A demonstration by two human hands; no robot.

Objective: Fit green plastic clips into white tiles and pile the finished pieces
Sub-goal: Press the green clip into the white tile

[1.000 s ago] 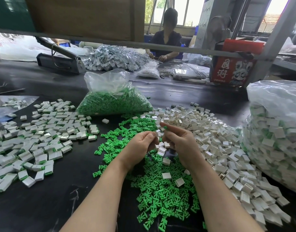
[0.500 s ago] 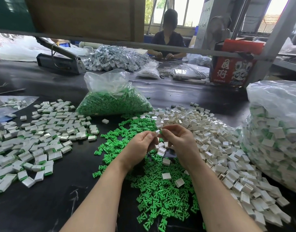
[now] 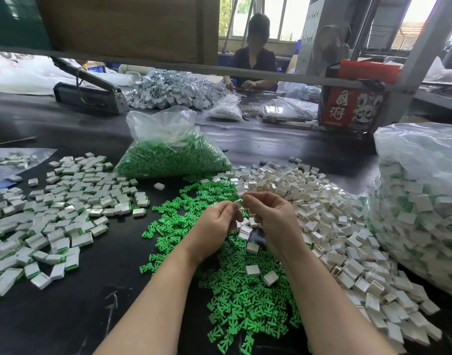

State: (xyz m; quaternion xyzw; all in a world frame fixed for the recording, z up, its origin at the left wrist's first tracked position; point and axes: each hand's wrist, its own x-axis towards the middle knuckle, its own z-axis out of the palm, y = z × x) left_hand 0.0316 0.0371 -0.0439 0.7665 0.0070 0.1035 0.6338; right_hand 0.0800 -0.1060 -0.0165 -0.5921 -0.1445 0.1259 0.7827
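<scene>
Both forearms reach in from the near edge – left hand (image 3: 217, 221) and right hand (image 3: 271, 216) meet knuckle to knuckle, fingers curled, pinching one small white tile (image 3: 239, 201) between their fingertips, right above the loose green clips (image 3: 235, 290) – finished pieces (image 3: 58, 213) lie far left

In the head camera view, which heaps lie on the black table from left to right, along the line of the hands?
Pile of finished pieces → loose green clips, with the left hand and right hand above them pinching a white piece → heap of white tiles → big clear bag of finished pieces.
</scene>
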